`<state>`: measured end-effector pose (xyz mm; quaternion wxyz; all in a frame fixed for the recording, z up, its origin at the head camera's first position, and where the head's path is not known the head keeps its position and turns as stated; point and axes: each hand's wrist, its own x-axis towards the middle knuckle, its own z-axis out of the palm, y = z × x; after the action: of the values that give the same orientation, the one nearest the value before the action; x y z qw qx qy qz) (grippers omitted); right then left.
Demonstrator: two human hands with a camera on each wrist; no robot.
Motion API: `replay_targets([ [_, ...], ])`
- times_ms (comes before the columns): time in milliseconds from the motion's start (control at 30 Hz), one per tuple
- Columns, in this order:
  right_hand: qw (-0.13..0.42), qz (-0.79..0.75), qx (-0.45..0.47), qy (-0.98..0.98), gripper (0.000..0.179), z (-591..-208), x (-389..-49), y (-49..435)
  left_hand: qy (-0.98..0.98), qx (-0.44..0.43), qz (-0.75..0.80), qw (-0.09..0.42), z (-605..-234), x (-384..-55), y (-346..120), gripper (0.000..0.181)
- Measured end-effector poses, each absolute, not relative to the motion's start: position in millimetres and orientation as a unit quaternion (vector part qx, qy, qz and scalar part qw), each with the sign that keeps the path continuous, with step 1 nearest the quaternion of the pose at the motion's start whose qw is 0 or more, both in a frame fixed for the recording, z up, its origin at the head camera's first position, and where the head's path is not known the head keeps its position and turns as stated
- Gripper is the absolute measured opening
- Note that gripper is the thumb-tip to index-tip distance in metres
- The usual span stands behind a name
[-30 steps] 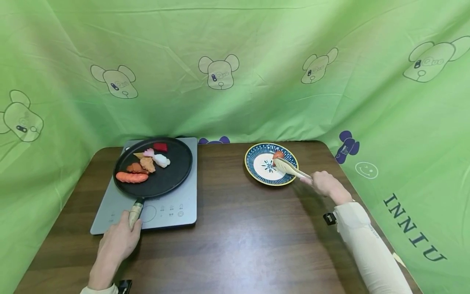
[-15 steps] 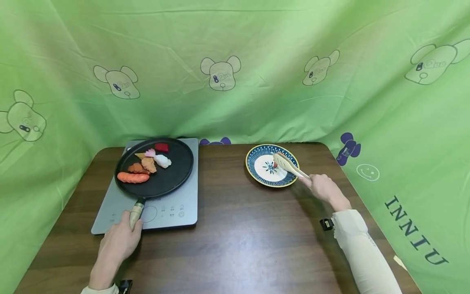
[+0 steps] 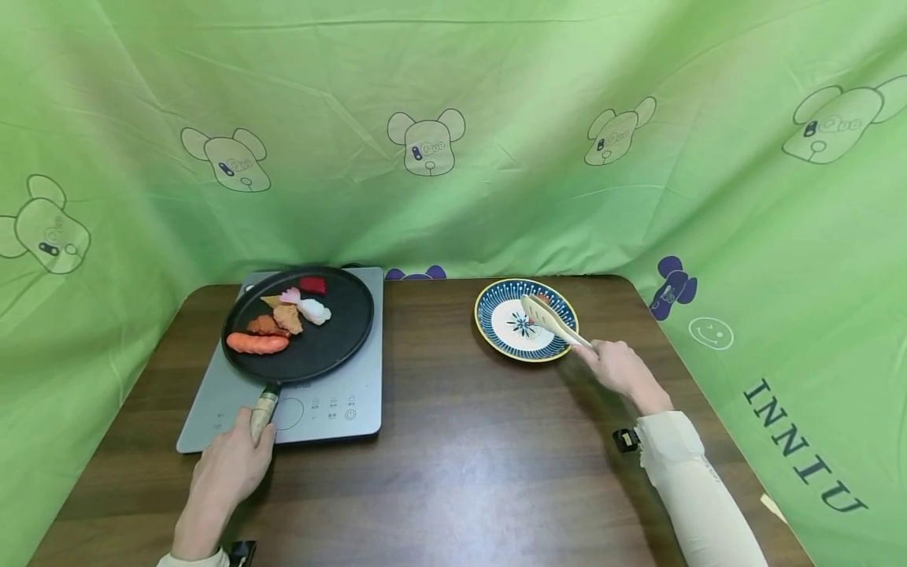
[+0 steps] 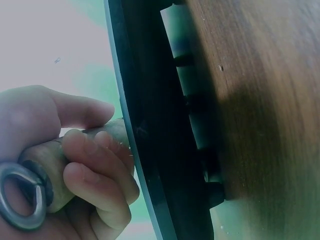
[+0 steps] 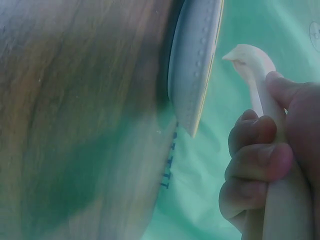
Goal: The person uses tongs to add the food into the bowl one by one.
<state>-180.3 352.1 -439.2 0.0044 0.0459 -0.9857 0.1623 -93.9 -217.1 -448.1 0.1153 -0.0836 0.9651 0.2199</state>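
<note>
My left hand (image 3: 232, 465) grips the handle (image 3: 264, 411) of a flat black frying pan (image 3: 336, 339); in the left wrist view its fingers (image 4: 97, 165) curl round that handle. In the pan lie a red sausage (image 3: 257, 343), brown fried pieces (image 3: 286, 318), a white piece with a pink end (image 3: 314, 311) and a dark red piece (image 3: 312, 285). At the right, my right hand (image 3: 623, 370) holds cream tongs (image 3: 551, 321) over a blue-and-white plate (image 3: 487, 332). A reddish food piece (image 3: 542, 298) shows behind the tongs, mostly hidden; whether they pinch it I cannot tell.
Under the pan stands a grey induction cooker (image 3: 363, 394) on the brown wooden table (image 3: 439, 441). A green curtain (image 3: 496, 213) with bear drawings hangs close behind the table and along both sides.
The right hand and tongs have shifted slightly; the tongs now cover more of the reddish piece than a second ago. The left hand and pan stay put, and the whole view has shifted a little.
</note>
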Motion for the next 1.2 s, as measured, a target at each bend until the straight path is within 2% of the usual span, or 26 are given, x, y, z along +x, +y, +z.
replay_targets([
  [833, 0.047, 0.152, 0.100, -0.982, 0.044, -425, -184, 309, 0.963, -0.090, 0.222, 0.123, -447, -92, -217, 0.059],
  [1200, 0.048, 0.162, 0.125, -0.978, 0.040, -419, -191, 284, 0.964, -0.090, 0.221, 0.118, -448, -93, -216, 0.059],
])
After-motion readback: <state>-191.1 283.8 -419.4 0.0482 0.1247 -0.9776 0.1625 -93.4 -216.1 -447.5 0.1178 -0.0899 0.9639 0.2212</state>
